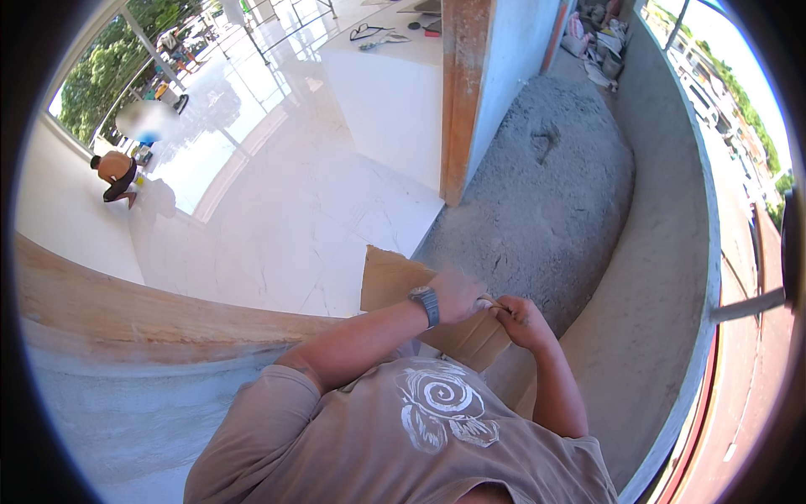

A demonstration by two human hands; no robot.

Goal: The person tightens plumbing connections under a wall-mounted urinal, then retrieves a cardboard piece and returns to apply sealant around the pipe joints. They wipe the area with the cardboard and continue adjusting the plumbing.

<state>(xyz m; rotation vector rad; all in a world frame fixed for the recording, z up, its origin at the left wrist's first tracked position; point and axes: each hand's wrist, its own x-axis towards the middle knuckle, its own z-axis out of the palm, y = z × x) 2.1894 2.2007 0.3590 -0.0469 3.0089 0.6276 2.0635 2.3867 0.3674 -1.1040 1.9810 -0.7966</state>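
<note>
A brown piece of cardboard (pixel 389 277) is in front of my body, with an uneven edge at its upper left. My left hand (pixel 458 296), with a dark watch on its wrist, is closed at the cardboard's edge; motion blurs the back of this hand. Close beside it, my right hand (pixel 522 323) pinches the same edge between thumb and fingers. Both sets of fingertips nearly meet there, where the cardboard looks bent or torn. Its lower part lies just in front of my shirt.
Grey sand or cement mix (pixel 546 168) lies ahead on the right, beside a low concrete wall (pixel 672 218). A wooden door frame (pixel 463 101) stands ahead. Glossy white tiles (pixel 285 202) cover the room's floor. Another person (pixel 117 172) crouches far left. Tools (pixel 382 38) rest on a white ledge.
</note>
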